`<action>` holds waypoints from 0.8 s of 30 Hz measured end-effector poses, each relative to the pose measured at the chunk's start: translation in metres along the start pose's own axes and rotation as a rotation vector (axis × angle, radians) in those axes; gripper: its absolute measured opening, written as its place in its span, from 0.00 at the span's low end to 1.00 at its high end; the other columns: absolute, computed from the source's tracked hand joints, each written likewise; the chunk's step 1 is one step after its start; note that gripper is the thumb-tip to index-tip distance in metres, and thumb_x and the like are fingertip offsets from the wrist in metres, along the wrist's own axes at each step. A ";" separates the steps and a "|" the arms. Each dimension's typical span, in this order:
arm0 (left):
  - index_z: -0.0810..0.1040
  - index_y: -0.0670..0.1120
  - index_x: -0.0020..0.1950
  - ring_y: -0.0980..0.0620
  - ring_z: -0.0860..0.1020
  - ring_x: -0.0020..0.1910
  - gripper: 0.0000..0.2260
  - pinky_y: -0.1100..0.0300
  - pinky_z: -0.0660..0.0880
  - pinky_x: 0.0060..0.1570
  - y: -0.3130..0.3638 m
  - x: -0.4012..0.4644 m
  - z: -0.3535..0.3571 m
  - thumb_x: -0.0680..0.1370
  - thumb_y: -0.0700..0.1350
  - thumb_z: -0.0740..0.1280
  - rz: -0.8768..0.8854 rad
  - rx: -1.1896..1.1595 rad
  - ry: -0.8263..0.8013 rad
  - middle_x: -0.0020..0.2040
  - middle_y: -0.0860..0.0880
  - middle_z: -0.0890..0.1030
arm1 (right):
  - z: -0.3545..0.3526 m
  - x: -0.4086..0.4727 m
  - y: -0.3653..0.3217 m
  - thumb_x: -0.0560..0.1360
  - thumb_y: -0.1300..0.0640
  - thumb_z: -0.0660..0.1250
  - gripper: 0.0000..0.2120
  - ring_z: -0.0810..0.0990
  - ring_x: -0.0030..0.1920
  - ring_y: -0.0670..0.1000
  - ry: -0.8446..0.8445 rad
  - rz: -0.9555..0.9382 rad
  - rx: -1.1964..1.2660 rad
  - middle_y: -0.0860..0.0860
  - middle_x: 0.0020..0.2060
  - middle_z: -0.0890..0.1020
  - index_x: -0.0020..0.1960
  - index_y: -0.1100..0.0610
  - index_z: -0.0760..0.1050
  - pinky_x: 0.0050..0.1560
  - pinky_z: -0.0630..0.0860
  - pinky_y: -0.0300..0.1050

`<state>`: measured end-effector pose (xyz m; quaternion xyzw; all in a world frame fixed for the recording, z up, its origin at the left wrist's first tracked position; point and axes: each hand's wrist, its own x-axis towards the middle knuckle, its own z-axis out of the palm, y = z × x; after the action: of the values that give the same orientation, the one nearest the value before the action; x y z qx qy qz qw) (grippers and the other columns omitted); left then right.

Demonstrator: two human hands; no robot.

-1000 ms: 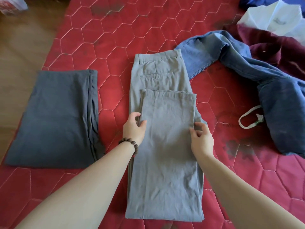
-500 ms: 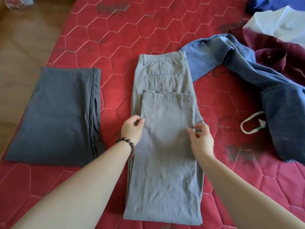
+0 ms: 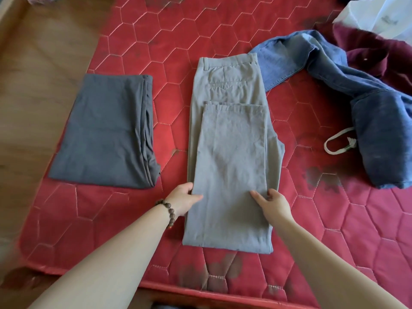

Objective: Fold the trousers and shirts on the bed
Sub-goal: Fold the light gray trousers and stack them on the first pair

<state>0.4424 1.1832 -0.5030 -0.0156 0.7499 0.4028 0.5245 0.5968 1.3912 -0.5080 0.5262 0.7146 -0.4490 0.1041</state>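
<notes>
1. Trousers (image 3: 231, 152) lie folded on the bed (image 3: 334, 219), between both hands.
2. Left hand (image 3: 184, 200) grips their left edge.
3. Right hand (image 3: 273, 205) grips their right edge, thumb on top.

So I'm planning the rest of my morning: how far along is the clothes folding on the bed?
Done: the dark grey folded trousers lie flat. In hand: the light grey cotton trousers are folded once, left hand and right hand gripping their side edges. Left: the crumpled blue denim jeans, the maroon garment and the white garment.
</notes>
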 end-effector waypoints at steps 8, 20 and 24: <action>0.66 0.55 0.70 0.43 0.83 0.48 0.27 0.43 0.78 0.53 -0.052 -0.049 0.016 0.74 0.42 0.71 0.072 -0.015 0.146 0.48 0.43 0.83 | -0.005 -0.045 0.028 0.73 0.46 0.70 0.19 0.72 0.36 0.53 -0.112 0.037 -0.097 0.53 0.35 0.74 0.40 0.61 0.70 0.34 0.66 0.46; 0.80 0.50 0.54 0.56 0.82 0.52 0.15 0.58 0.76 0.59 -0.078 -0.094 0.007 0.73 0.34 0.71 0.119 -0.048 -0.130 0.50 0.53 0.85 | -0.026 -0.091 0.063 0.71 0.55 0.74 0.08 0.83 0.51 0.56 -0.400 0.067 0.142 0.53 0.46 0.85 0.49 0.57 0.82 0.57 0.78 0.53; 0.79 0.50 0.55 0.53 0.83 0.51 0.08 0.53 0.78 0.55 -0.082 -0.093 0.017 0.77 0.42 0.69 0.023 -0.193 -0.090 0.51 0.50 0.85 | -0.017 -0.092 0.060 0.75 0.47 0.69 0.12 0.83 0.51 0.58 -0.310 0.156 0.223 0.55 0.47 0.85 0.49 0.55 0.81 0.56 0.79 0.56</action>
<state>0.5342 1.1014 -0.4788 -0.0393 0.6833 0.4795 0.5491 0.6917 1.3457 -0.4733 0.5129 0.5930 -0.5915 0.1881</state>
